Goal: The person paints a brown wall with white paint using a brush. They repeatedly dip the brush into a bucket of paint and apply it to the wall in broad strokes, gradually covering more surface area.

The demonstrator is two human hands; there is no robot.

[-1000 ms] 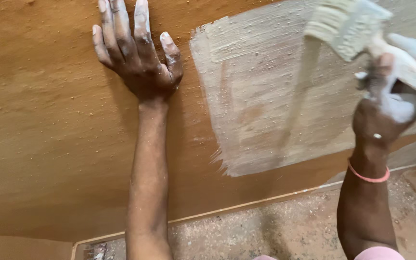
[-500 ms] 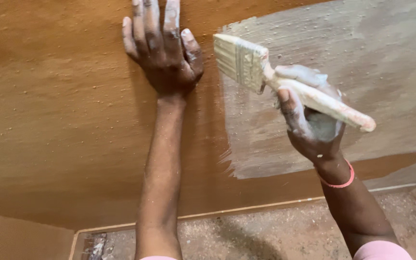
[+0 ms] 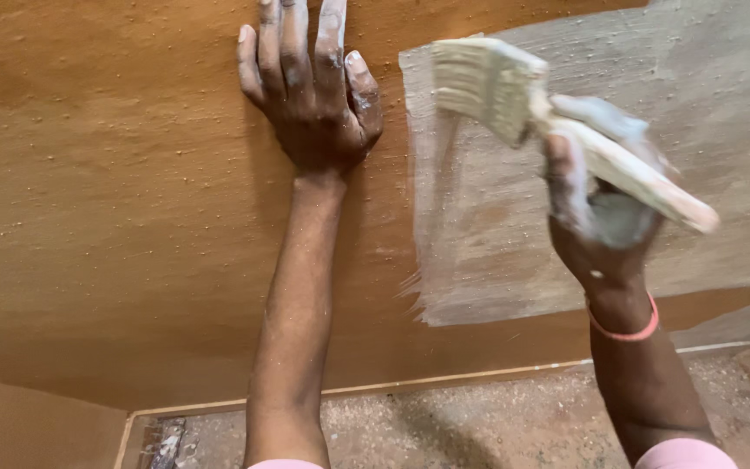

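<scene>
my left hand [image 3: 314, 95] lies flat with fingers spread on the bare orange wall [image 3: 115, 217], bracing me. my right hand [image 3: 605, 217] grips the wide brush [image 3: 496, 87], bristles on the whitish painted patch [image 3: 496, 252] to the right.

The left hand [image 3: 314, 95] lies flat on the orange-brown wall [image 3: 115, 217]. The right hand [image 3: 605, 221] grips a paint-caked brush [image 3: 557, 122], bristles against the whitish painted patch [image 3: 496, 234].

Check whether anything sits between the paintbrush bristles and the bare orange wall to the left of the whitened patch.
Only the left hand, pressed flat on the wall left of the patch; the paintbrush is in the right hand.
</scene>
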